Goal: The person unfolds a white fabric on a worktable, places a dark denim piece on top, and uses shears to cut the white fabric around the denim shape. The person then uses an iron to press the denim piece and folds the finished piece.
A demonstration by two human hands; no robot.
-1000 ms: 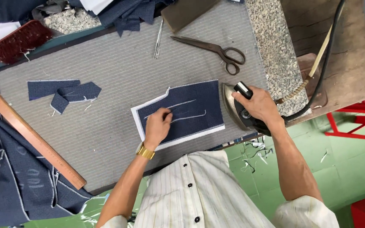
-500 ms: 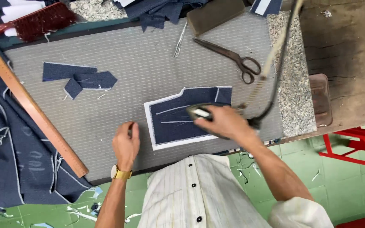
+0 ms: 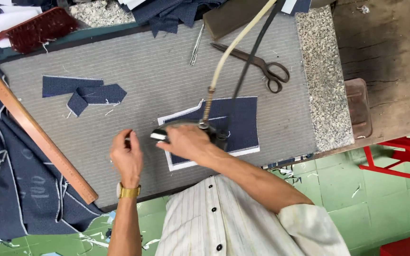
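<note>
Grey striped padding covered the pressing table (image 3: 119, 57), and on it lay a navy cloth piece (image 3: 240, 121) backed by a white lining, close to the near edge where the person stood. The right hand (image 3: 186, 141) was closed around the handle of a steam iron (image 3: 205, 132), which sat on the left part of that cloth piece, so the cloth was directly under the grip and spread out to the right of it. A pale hose (image 3: 228, 50) and a dark cable rose from the iron toward the far side of the table; I think they hung from above so that they did not drag over the fabric. The left hand (image 3: 126, 156), wearing a gold watch (image 3: 128, 191), rested just beside the iron on the bare padding, with fingers curled; I could not tell if it held something small. It was off the cloth, probably to stay away from the heat. Further left lay small navy scraps (image 3: 84, 92) and a long wooden ruler (image 3: 36, 135), well apart from the hands. Tailor's scissors (image 3: 262, 66) lay beyond the cloth, near a speckled stone slab (image 3: 321, 76).
</note>
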